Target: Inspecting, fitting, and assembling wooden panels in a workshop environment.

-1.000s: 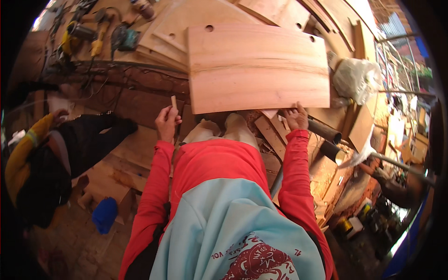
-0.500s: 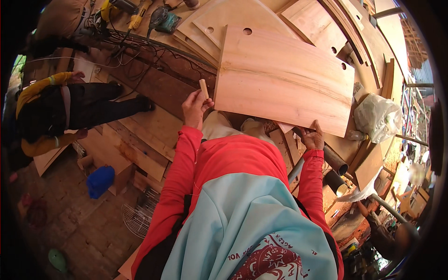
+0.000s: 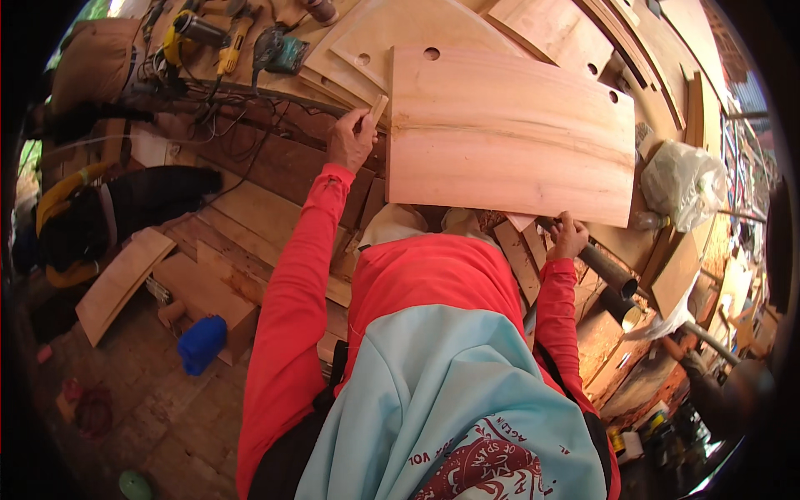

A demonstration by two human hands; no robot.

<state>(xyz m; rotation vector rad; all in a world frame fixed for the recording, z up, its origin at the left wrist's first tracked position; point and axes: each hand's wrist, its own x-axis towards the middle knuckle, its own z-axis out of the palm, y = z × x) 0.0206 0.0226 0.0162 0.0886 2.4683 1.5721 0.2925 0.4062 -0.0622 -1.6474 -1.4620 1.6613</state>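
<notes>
A wide, pale wooden board (image 3: 508, 158) lies ahead of me, with two round holes along its far side and a dark grain streak across its face. My left hand (image 3: 352, 140) is closed around a short wooden stick (image 3: 379, 109), just off the board's left edge. The stick's upper end sticks out past my fingers, close to that edge. At the near right edge of the board, my right hand (image 3: 569, 236) grips it with bent fingers; part of the grip is hidden.
Beyond lie stacked boards (image 3: 425, 33), a teal sander (image 3: 287, 55) and a yellow-black power tool (image 3: 202, 32). A clear plastic bag (image 3: 683, 185) sits right of the board, above a dark pipe (image 3: 607, 271). A co-worker in dark clothes (image 3: 142, 208) is at left, near a blue container (image 3: 202, 343).
My left hand has moved farther away along the board's left edge, carrying the stick. The board has turned slightly. The co-worker has shifted left, with a curved panel now more visible there.
</notes>
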